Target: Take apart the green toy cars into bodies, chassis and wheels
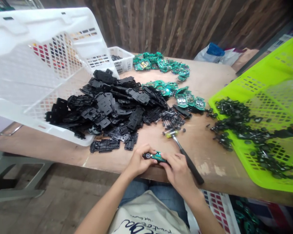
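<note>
A small green toy car (157, 157) with a dark wheel at its left end is held between both hands, just above the front edge of the table. My left hand (141, 160) grips the wheel end, fingers closed around it. At the other end, my right hand (177, 165) pinches the car with thumb and fingers. Close to the right hand lies a hammer (185, 156) with a yellow-tipped head and black handle. Behind the hands are a cluster of wheel axles (172, 118) and a large heap of black plastic car bases (109, 104).
A tipped white crate (41, 130) stands left, and a tipped lime-green crate (244, 165) holding wheel axles stands right. Green car bodies (161, 63) lie at the back near a small white basket (123, 60). Another crate (218, 208) sits below the table.
</note>
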`<state>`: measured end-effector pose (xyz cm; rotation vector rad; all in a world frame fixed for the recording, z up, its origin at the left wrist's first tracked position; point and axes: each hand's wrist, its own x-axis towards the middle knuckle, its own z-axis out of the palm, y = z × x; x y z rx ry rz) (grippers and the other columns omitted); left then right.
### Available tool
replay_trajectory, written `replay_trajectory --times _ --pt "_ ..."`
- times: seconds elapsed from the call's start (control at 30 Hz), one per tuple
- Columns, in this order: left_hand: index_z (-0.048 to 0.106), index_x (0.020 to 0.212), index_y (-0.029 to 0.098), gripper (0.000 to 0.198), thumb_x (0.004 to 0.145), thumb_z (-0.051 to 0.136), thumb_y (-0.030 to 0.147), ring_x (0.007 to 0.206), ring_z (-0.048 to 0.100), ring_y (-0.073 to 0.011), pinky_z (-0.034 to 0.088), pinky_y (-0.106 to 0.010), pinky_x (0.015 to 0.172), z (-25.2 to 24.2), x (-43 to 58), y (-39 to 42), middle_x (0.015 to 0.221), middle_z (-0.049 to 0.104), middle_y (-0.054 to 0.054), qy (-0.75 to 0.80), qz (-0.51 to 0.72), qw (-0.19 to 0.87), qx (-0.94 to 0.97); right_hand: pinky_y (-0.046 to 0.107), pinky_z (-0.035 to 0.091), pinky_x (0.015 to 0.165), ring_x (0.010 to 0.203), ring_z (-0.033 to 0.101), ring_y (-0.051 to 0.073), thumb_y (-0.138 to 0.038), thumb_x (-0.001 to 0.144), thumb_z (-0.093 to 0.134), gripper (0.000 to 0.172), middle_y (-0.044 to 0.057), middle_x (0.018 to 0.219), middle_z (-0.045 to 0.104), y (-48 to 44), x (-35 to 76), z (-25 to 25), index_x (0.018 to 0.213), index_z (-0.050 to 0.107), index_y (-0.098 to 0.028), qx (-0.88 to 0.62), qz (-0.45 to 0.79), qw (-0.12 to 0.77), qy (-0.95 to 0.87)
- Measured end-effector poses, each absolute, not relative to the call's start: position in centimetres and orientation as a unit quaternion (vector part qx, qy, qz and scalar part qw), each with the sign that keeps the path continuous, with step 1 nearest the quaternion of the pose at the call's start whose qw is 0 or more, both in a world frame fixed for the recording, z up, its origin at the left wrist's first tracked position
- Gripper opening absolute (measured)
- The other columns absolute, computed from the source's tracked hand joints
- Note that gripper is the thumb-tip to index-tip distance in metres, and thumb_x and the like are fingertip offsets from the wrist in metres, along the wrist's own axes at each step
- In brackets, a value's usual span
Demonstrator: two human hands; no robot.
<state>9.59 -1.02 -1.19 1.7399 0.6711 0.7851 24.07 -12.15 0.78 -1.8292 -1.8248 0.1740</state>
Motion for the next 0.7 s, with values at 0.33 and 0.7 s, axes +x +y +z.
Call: replay_trajectory --times 0.33,0.7 --pt "0.059 0.079 0.017 0.014 0.072 0.071 0.022 0.075 0.056 -0.0163 0.041 -0.027 0.069 0.0 10.0 -3.0 0.077 0.059 -0.002 0.312 0.342 0.456 0.760 0.027 0.044 0.063 0.071 0.062 0.019 -0.037 0.091 0.047 0.025 0.006 0.077 0.068 -10.9 24.0 -0.2 0.083 0.061 -0.018 -0.748 0.071 0.375 -0.543" --pt "0.064 0.077 0.017 0.014 0.073 0.067 0.031 0.080 0.060 -0.0187 0.045 -0.030 0.076 0.0 10.6 -1.9 0.079 0.066 -0.002 0.455 0.291 0.473 0.696 0.031 0.042 0.064 0.072 0.063 0.023 -0.046 0.095 0.025 0.050 0.012 0.077 0.067 -10.1 26.0 -0.2 0.086 0.064 -0.016 -0.836 0.023 0.250 -0.489"
